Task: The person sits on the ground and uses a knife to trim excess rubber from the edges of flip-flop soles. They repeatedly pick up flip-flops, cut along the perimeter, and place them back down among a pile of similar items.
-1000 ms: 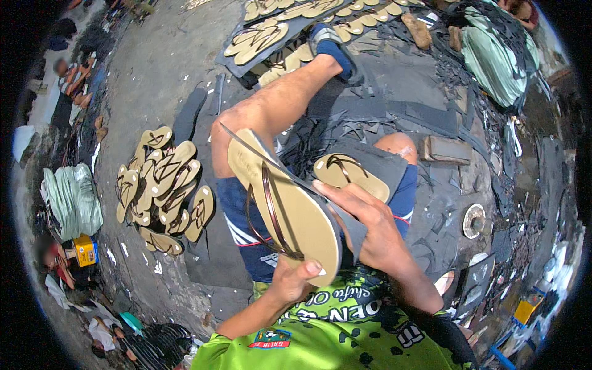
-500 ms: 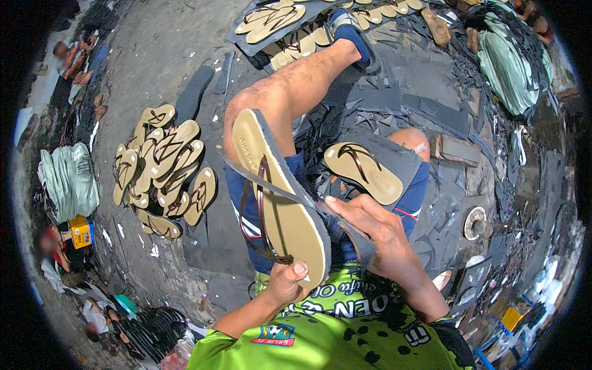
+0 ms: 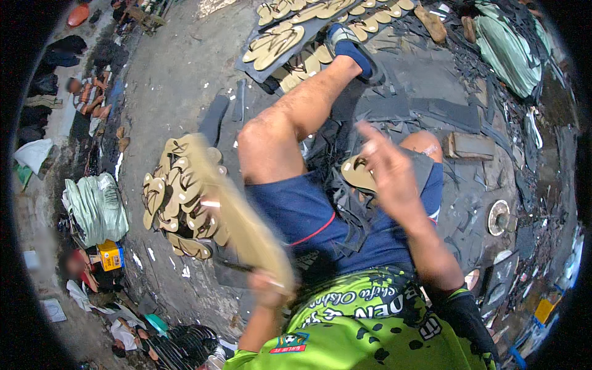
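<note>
Two bare hands work over the lap of a seated person in a green patterned shirt and blue shorts. Left hand (image 3: 269,290), nearest the lower edge, is closed around the heel end of a tan flip-flop sandal (image 3: 237,209); the sandal is motion-blurred and slants up and to the left from the fingers, its far end overlapping the view of the floor pile. Right hand (image 3: 388,169) is raised above the right thigh, fingers spread loosely and holding nothing; it is blurred, so exact finger spacing cannot be told. Just beyond its fingers a second tan sandal (image 3: 357,174) lies on a dark sheet on the lap, partly hidden by the hand; contact cannot be told.

Left of the bare left knee (image 3: 265,145), a pile of finished sandals (image 3: 176,203) lies on the concrete floor, well apart from the right hand. Bare floor lies between the pile and the leg. Farther left sits a stack of pale green sheets (image 3: 95,206). Dark rubber offcuts (image 3: 431,92) crowd the floor to the right. Beyond the blue-shod foot (image 3: 348,43), rows of tan soles (image 3: 290,37) lie on a dark mat near the upper edge.
</note>
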Demonstrator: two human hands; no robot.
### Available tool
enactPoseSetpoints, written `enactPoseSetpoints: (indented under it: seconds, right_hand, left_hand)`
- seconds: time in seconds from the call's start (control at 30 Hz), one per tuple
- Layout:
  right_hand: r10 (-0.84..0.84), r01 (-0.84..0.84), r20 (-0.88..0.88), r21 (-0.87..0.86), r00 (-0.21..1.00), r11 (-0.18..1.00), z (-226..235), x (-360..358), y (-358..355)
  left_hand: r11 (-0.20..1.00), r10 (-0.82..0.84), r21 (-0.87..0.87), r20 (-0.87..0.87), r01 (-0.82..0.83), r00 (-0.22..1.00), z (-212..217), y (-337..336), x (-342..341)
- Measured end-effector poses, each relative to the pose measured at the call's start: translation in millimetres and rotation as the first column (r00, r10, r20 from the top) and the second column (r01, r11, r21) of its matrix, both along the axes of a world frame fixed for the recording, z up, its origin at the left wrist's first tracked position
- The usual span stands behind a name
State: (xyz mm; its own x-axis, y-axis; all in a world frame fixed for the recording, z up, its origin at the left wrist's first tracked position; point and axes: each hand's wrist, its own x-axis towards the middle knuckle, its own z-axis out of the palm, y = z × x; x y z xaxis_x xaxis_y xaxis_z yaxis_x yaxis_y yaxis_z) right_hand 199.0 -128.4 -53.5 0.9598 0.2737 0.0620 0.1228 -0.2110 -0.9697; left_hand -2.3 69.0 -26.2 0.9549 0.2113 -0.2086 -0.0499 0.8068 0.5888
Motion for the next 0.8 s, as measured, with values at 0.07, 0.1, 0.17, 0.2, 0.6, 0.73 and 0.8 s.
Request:
enactPoseSetpoints:
  seconds: [0.07,0.1,0.17,0.2,0.6,0.73,0.8]
  right_hand:
    - [-0.288,0.310,-0.237,0.063,0.928,0.948,-13,10,-37]
    - [-0.371,0.386,-0.225,0.025,0.901,0.922,-34,14,-70]
    - [-0.496,0.405,-0.311,-0.312,0.811,0.859,-27,-1,-103]
    - [-0.501,0.369,-0.191,-0.470,0.844,0.802,-63,-14,-128]
    - [-0.239,0.207,-0.141,-0.209,0.961,0.956,-7,-105,-58]
    - [-0.342,0.408,-0.239,0.334,0.909,0.849,14,-116,-63]
    - [-0.159,0.227,-0.226,0.318,0.961,0.921,38,-84,-72]
  left_hand:
    - [0.979,0.197,-0.080,0.121,-0.189,0.973,6,41,12]
    - [0.951,0.307,-0.072,0.134,-0.299,0.942,9,67,23]
    - [0.939,0.310,-0.152,-0.009,-0.308,0.951,-8,77,14]
    - [0.967,0.219,-0.114,-0.075,-0.227,0.973,-25,57,16]
    - [0.973,-0.216,-0.170,-0.455,0.154,0.864,-74,-128,134]
    - [0.965,0.003,0.255,-0.261,0.066,0.965,-12,-88,126]
    - [0.942,0.081,0.335,-0.199,-0.010,0.977,0,-70,113]
